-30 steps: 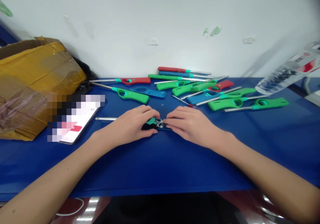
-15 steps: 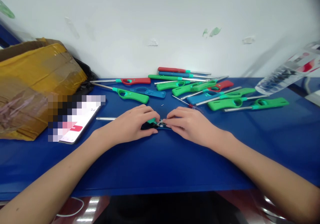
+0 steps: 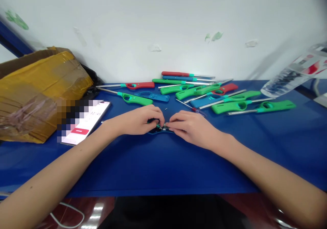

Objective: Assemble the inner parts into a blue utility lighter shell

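An opened blue gas lighter (image 3: 163,131) lies on the table between my hands, with small metal and teal inner parts showing. My left hand (image 3: 143,120) is closed over its left portion, fingertips pressed down at the inner parts. From the other side, my right hand (image 3: 191,125) pinches at the middle of the lighter with thumb and forefinger; whatever tiny part sits between those fingertips is too small to name. Most of the lighter's metal tube is hidden behind my left hand and forearm.
Several green, red and blue lighters (image 3: 230,107) lie behind my hands, with a red-handled screwdriver (image 3: 195,110) among them. A tiny metal pin (image 3: 166,109) rests nearby. At left are a phone (image 3: 87,123) and a taped carton (image 3: 43,96); a water bottle (image 3: 283,77) leans at right.
My left thumb has drawn in from the lighter's near edge toward the fingers, and the left hand has shifted slightly. My right hand stays nearly in place. The view has turned a little.
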Tool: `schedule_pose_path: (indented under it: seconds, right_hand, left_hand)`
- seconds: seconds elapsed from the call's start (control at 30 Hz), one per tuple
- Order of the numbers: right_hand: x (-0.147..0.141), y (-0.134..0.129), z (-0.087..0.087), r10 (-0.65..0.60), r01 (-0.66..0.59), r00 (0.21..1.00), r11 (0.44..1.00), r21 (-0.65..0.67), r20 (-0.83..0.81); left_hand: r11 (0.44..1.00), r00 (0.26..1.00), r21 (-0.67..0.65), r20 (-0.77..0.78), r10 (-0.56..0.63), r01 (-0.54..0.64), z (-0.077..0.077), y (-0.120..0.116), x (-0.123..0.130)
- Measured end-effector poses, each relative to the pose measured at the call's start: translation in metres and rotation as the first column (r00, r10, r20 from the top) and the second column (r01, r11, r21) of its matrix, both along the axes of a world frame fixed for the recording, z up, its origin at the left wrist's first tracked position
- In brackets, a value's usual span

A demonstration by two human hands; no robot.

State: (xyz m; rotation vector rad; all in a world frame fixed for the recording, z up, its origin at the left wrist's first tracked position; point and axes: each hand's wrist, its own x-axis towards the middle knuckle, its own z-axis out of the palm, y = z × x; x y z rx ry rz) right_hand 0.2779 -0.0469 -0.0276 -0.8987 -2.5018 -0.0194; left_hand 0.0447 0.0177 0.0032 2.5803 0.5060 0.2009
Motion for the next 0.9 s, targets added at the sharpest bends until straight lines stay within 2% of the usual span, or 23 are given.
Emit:
schedule_pose_path:
  seconds: [0.17,0.33,0.57,0.9]
  right_hand:
    - [0.0,-0.001,0.0,0.0,0.0,1.0,1.0,-0.013,-0.009]
    - [0.0,0.0,-0.001,0.009,-0.009,1.0,1.0,-0.014,-0.02]
    - [0.001,0.001,-0.005,0.002,-0.002,1.0,1.0,-0.014,-0.022]
    - [0.001,0.0,-0.003,-0.001,0.001,1.0,1.0,-0.011,-0.011]
  left_hand:
    - [0.997,0.998,0.072,-0.048,-0.03,0.034,0.003,0.002,0.001]
    - [0.995,0.998,0.088,-0.049,-0.042,0.046,0.002,0.001,0.001]
    - [0.995,0.995,0.012,-0.01,0.1,-0.1,0.002,-0.004,-0.01]
    - [0.99,0.991,0.046,0.02,0.132,-0.132,0.005,-0.005,-0.018]
